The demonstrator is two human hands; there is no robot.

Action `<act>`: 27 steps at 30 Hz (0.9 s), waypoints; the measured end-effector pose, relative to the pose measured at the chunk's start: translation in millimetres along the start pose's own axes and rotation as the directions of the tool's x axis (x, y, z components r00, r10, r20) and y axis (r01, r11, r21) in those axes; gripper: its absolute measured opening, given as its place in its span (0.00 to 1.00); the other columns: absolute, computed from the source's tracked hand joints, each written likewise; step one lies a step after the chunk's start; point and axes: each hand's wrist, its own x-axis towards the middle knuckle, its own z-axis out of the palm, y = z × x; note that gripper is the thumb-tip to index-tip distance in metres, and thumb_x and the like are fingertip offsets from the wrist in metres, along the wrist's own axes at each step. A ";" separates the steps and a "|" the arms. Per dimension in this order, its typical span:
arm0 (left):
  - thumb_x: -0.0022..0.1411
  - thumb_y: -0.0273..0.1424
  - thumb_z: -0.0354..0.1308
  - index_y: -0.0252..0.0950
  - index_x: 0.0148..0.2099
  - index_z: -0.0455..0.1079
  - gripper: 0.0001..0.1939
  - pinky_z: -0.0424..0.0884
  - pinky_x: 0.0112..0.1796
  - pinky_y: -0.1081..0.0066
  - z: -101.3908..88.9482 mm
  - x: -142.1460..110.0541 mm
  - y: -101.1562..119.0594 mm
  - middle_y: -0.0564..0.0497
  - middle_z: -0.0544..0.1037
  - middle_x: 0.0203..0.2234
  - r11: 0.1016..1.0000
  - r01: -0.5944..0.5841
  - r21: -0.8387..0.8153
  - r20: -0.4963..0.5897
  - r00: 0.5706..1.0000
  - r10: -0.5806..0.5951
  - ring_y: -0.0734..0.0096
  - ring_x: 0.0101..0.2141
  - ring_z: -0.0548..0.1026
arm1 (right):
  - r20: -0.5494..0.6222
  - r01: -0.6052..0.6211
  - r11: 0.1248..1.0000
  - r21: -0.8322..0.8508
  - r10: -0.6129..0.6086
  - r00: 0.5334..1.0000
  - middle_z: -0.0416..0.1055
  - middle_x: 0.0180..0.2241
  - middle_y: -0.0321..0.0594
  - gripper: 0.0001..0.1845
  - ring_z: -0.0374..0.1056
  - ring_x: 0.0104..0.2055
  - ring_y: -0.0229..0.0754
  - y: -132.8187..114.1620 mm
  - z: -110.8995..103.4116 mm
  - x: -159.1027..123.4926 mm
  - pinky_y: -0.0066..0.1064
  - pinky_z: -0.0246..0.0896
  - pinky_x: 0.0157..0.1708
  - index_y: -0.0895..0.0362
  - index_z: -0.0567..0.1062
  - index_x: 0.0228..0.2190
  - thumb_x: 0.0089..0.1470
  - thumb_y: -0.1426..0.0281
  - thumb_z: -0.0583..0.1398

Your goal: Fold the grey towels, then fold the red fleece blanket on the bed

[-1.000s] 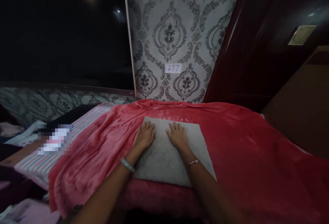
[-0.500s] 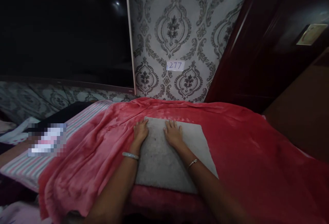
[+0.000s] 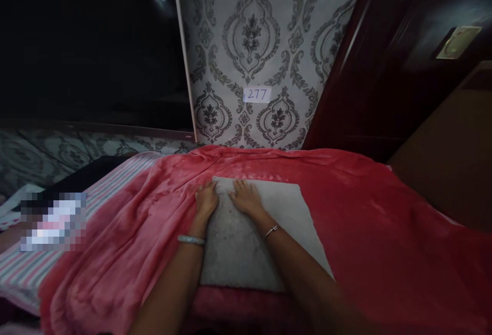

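Observation:
A grey, fuzzy rectangular cloth [image 3: 238, 245] lies flat on a red plush blanket [image 3: 369, 232]. My left hand [image 3: 206, 199] rests at the cloth's far left corner, palm down, fingers partly spread over its edge and the blanket beside it. Flat on the cloth's upper part, a little to the right, lies my right hand [image 3: 246, 197] with its fingers apart. Neither hand grips anything. A pale bangle [image 3: 191, 240] circles my left wrist, and a thin metal bracelet [image 3: 271, 231] my right.
A striped cloth [image 3: 103, 186] shows under the blanket at the left, with a blurred-out patch [image 3: 57, 222] over it. Behind stand a patterned wall [image 3: 251, 38] with a paper marked 277 [image 3: 257, 94], a large dark screen [image 3: 88, 48] and a dark red door [image 3: 384, 68].
My right hand has slid left across the cloth, closer to my left hand. My left hand stays at the corner. The whole view has shifted slightly.

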 end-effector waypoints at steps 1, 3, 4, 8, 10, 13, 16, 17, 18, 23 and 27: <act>0.63 0.20 0.48 0.38 0.62 0.71 0.28 0.66 0.59 0.55 -0.6 -0.3 0.2 0.44 0.74 0.59 1.000 0.001 -0.002 -0.001 1.000 -0.001 0.53 0.58 0.71 | -0.008 -0.031 0.999 -0.011 0.031 0.999 0.46 0.71 0.52 0.36 0.40 0.73 0.51 10.0 -3.1 -3.4 0.52 0.32 0.69 0.66 0.55 0.68 0.67 0.57 0.45; 0.62 0.19 0.48 0.38 0.62 0.71 0.28 0.65 0.59 0.55 -2.3 -0.8 1.0 0.44 0.74 0.60 1.000 0.006 -0.004 -0.002 1.000 -0.006 0.53 0.58 0.71 | -0.024 -0.101 0.994 -0.042 0.100 0.995 0.45 0.72 0.51 0.35 0.38 0.74 0.51 31.7 -9.9 -11.9 0.51 0.31 0.69 0.64 0.54 0.69 0.68 0.58 0.45; 0.62 0.19 0.48 0.38 0.62 0.71 0.28 0.65 0.60 0.55 -3.3 -0.9 1.6 0.44 0.74 0.60 1.000 0.009 -0.005 -0.002 1.000 -0.009 0.54 0.59 0.70 | -0.031 -0.143 0.988 -0.064 0.141 0.990 0.44 0.72 0.50 0.35 0.37 0.74 0.50 43.4 -13.6 -17.0 0.51 0.32 0.69 0.62 0.54 0.69 0.68 0.58 0.44; 0.63 0.20 0.47 0.39 0.62 0.71 0.28 0.65 0.60 0.54 -7.3 -0.6 5.1 0.45 0.74 0.60 0.999 0.032 -0.011 -0.001 0.999 -0.032 0.54 0.59 0.70 | -0.066 -0.286 0.946 -0.154 0.279 0.958 0.44 0.72 0.48 0.35 0.38 0.74 0.50 91.3 -27.3 -42.4 0.52 0.34 0.69 0.59 0.54 0.69 0.68 0.56 0.43; 0.64 0.21 0.47 0.39 0.62 0.72 0.27 0.65 0.59 0.54 -9.3 0.1 7.0 0.45 0.74 0.60 0.999 0.044 -0.014 -0.001 0.999 -0.044 0.53 0.59 0.70 | -0.100 -0.332 0.930 -0.155 0.320 0.942 0.44 0.72 0.46 0.35 0.38 0.74 0.52 113.3 -30.9 -57.8 0.54 0.36 0.68 0.58 0.54 0.69 0.68 0.56 0.43; 0.63 0.20 0.48 0.38 0.62 0.72 0.28 0.66 0.59 0.55 -13.0 0.9 10.0 0.45 0.75 0.58 0.999 0.051 -0.019 -0.002 0.999 -0.051 0.53 0.59 0.71 | -0.157 -0.399 0.911 -0.100 0.382 0.911 0.44 0.72 0.45 0.33 0.40 0.73 0.51 139.8 -30.7 -82.2 0.54 0.39 0.67 0.55 0.55 0.69 0.69 0.56 0.42; 0.63 0.21 0.48 0.37 0.61 0.72 0.27 0.66 0.59 0.56 -17.6 0.4 13.9 0.45 0.77 0.57 0.998 0.060 -0.029 -0.012 0.998 -0.060 0.54 0.58 0.71 | -0.203 -0.429 0.903 0.009 0.422 0.884 0.48 0.71 0.48 0.33 0.43 0.73 0.50 156.8 -27.8 -105.9 0.50 0.38 0.68 0.58 0.55 0.69 0.69 0.58 0.43; 0.63 0.22 0.48 0.37 0.62 0.72 0.27 0.66 0.59 0.57 -19.3 -0.2 15.5 0.45 0.77 0.56 0.997 0.064 -0.033 -0.018 0.998 -0.064 0.55 0.58 0.71 | -0.213 -0.430 0.902 0.042 0.428 0.878 0.50 0.71 0.48 0.32 0.44 0.72 0.49 160.4 -27.4 -113.4 0.49 0.37 0.69 0.59 0.56 0.69 0.69 0.59 0.43; 0.64 0.23 0.48 0.36 0.62 0.71 0.26 0.66 0.59 0.58 -21.0 -1.1 17.1 0.44 0.77 0.56 0.997 0.068 -0.036 -0.026 0.997 -0.069 0.55 0.58 0.72 | -0.222 -0.428 0.901 0.071 0.433 0.874 0.52 0.70 0.48 0.32 0.45 0.72 0.49 163.1 -27.3 -120.6 0.48 0.38 0.69 0.59 0.57 0.68 0.68 0.60 0.44; 0.65 0.28 0.46 0.29 0.62 0.71 0.26 0.68 0.55 0.55 -30.0 -5.6 22.8 0.35 0.78 0.53 0.991 0.127 -0.031 -0.036 0.991 -0.128 0.48 0.55 0.74 | -0.247 -0.430 0.888 0.161 0.458 0.854 0.62 0.65 0.50 0.32 0.56 0.67 0.49 165.5 -29.9 -152.5 0.41 0.51 0.64 0.60 0.59 0.67 0.66 0.63 0.48; 0.63 0.32 0.51 0.30 0.58 0.73 0.25 0.71 0.52 0.56 -39.4 -8.0 16.2 0.35 0.80 0.49 0.992 0.123 -0.041 0.042 0.992 -0.121 0.47 0.51 0.77 | -0.226 -0.406 0.875 0.262 0.465 0.856 0.69 0.60 0.46 0.30 0.67 0.60 0.45 161.2 -27.6 -169.0 0.34 0.61 0.57 0.57 0.64 0.65 0.65 0.64 0.49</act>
